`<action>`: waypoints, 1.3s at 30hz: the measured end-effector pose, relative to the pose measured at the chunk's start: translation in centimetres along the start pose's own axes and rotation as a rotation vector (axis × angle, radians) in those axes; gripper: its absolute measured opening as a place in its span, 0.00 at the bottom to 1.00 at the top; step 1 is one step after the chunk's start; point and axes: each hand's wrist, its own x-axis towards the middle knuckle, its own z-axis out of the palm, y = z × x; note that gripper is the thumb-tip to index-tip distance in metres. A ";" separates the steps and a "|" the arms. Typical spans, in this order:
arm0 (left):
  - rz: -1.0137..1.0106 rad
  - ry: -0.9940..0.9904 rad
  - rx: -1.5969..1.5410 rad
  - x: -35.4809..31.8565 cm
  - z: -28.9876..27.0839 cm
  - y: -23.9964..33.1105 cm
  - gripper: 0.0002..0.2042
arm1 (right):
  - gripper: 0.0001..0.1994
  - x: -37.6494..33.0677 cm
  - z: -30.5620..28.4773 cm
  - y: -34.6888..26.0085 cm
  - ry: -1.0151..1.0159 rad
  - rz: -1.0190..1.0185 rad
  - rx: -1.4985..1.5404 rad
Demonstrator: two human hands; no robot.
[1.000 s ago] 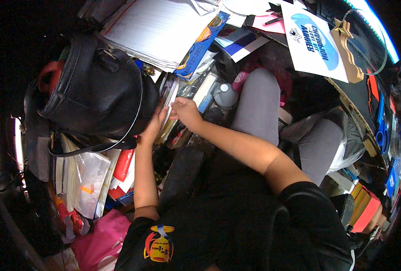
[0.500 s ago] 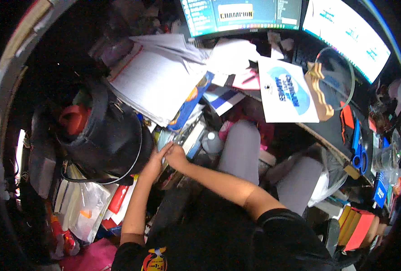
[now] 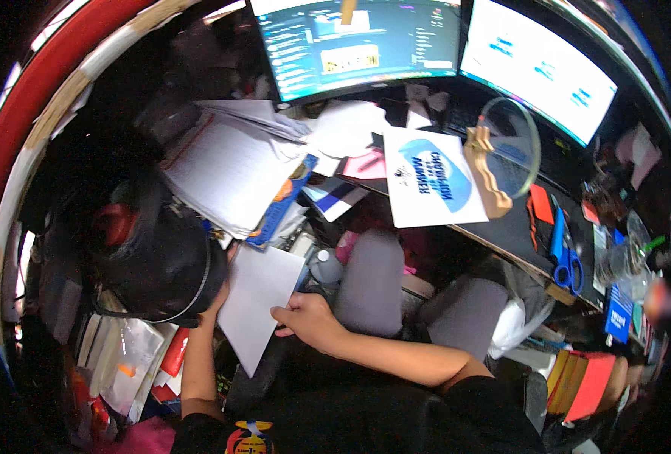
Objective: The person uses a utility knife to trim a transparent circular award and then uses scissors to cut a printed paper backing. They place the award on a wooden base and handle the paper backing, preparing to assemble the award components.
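A blank white sheet of paper (image 3: 261,299) is tilted in front of me, held at both sides. My right hand (image 3: 309,321) pinches its right edge, thumb on top. At the opposite edge is my left hand (image 3: 216,303), mostly hidden between the sheet and a black bucket-like container (image 3: 161,265) with a thin wire handle. Just beyond the sheet lies a thick stack of papers (image 3: 222,170) on a blue packet (image 3: 275,216). To the right, a printed sheet with a blue design (image 3: 426,181) rests on the desk edge.
Two lit monitors (image 3: 366,45) stand at the back. A wooden piece with a clear round disc (image 3: 490,174), blue-handled scissors (image 3: 568,272) and a plastic cup (image 3: 615,261) crowd the right of the desk. Books (image 3: 585,386) stand low right. More books and packets (image 3: 131,363) fill the lower left.
My hands were close together beside the container; they are now apart with the white sheet between them. The right hand has moved down and right. The whole view has shifted.
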 end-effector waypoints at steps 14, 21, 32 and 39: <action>-0.629 -1.226 -1.975 6.7 0.6 16.8 0.23 | 0.15 -12.6 -23.1 -2.0 0.634 0.001 -0.477; -0.151 -0.593 -1.889 7.0 -2.3 14.0 0.22 | 0.17 -15.3 -22.8 -4.4 0.937 0.068 -1.296; -0.283 -0.087 -1.890 5.1 -8.0 3.5 0.24 | 0.14 -5.2 -24.9 -9.7 0.607 -1.003 -1.703; -0.436 0.071 -2.093 4.2 -9.7 3.9 0.28 | 0.08 -4.4 -25.0 -10.4 0.601 -1.116 -1.677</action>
